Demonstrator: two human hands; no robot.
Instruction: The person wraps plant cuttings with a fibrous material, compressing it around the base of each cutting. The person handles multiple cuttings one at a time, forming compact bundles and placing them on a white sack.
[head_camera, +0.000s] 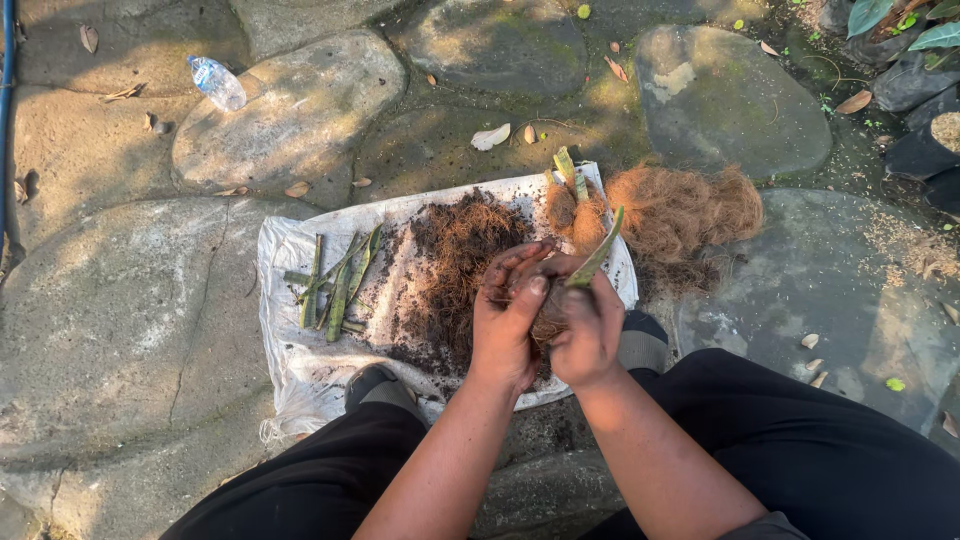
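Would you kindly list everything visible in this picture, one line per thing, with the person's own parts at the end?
white sheet: one, white, spread on the stone ground
soil pile: one, dark brown, middle of the sheet
leaf cuttings: several, green, left part of the sheet
coconut fibre heap: one, orange-brown, at the sheet's right edge
wrapped cuttings: about two, green in brown fibre, far edge of the sheet
plastic bottle: one, clear, lying on a stone, upper left
black pots: a few, black, upper right
cutting in hand: one, green, base wrapped in fibre
left hand: soiled, cupping the fibre bundle
right hand: soiled, gripping the bundle
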